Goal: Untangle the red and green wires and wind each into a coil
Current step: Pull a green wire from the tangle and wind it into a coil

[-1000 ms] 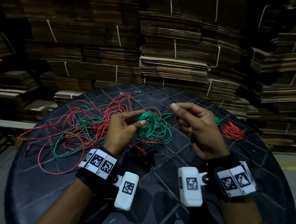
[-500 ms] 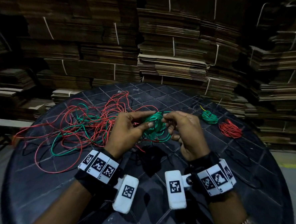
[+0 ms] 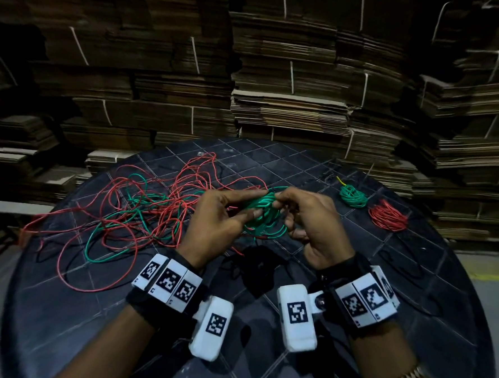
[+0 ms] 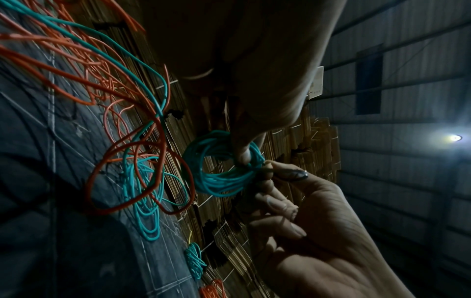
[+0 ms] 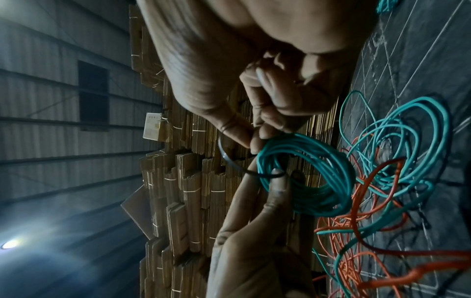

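Both hands pinch 1 green coil (image 3: 265, 216) above the table (image 3: 411, 286): left hand (image 3: 214, 224) on its near side, right hand (image 3: 313, 222) at its top; loose red wire (image 3: 118, 210) lies tangled to the left.

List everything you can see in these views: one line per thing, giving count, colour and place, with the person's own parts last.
green coil in hand: one, green, held above the table centre between both hands
loose tangled wires: a red and green heap, table left
small green coil: one, table far right
small red coil: one, beside the small green coil
table: one, dark, round, grid-lined
flattened cardboard stacks: many, brown, behind the table
left hand: pinches the held coil
right hand: pinches the same coil
wrist cameras: two, white, on the wrists
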{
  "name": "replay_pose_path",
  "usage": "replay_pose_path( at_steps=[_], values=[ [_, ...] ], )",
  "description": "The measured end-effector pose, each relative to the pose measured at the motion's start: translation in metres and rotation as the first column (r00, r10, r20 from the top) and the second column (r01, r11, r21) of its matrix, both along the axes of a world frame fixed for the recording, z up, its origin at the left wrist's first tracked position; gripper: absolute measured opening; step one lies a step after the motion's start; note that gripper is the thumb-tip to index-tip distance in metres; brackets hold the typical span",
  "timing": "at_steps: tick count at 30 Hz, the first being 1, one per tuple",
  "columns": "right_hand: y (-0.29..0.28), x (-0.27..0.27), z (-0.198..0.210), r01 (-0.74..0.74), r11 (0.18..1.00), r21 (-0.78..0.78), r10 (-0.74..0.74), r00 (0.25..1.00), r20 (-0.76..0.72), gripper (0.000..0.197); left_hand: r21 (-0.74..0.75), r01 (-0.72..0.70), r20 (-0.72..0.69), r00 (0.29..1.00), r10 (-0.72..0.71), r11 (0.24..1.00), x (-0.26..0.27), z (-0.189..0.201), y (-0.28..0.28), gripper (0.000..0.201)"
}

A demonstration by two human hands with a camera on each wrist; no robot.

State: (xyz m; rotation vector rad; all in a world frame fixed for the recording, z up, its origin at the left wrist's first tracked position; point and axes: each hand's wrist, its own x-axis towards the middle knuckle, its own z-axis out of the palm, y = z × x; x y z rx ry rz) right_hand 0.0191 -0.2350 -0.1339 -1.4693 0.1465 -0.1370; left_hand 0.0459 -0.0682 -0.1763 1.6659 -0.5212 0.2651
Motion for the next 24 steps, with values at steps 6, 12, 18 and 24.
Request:
replay_pose_path(
  at_steps=[6, 12, 18, 24],
  values=[
    [-0.002, -0.001, 0.001, 0.006, 0.998, -0.062, -0.011, 0.997, -0.07, 0.017, 0.04, -0.013, 0.042, 0.999, 0.012, 0.999, -0.001, 0.0, -0.002, 0.038],
    [-0.008, 0.0, 0.004, -0.011, 0.997, -0.078, -0.001, 0.988, -0.156, 0.017, 0.22, -0.109, 0.235, 0.97, 0.056, 0.969, -0.005, -0.002, -0.001, 0.045],
    [-0.011, 0.0, 0.006, -0.027, 0.995, -0.094, 0.012, 0.989, -0.149, 0.022, 0.217, -0.059, 0.256, 0.967, 0.001, 0.974, -0.009, 0.0, -0.002, 0.052],
    [-0.021, -0.003, 0.007, -0.143, 0.971, -0.194, 0.128, 0.988, -0.089, 0.018, 0.108, 0.056, 0.117, 0.991, -0.068, 0.993, -0.006, -0.001, -0.002, 0.049]
  ],
)
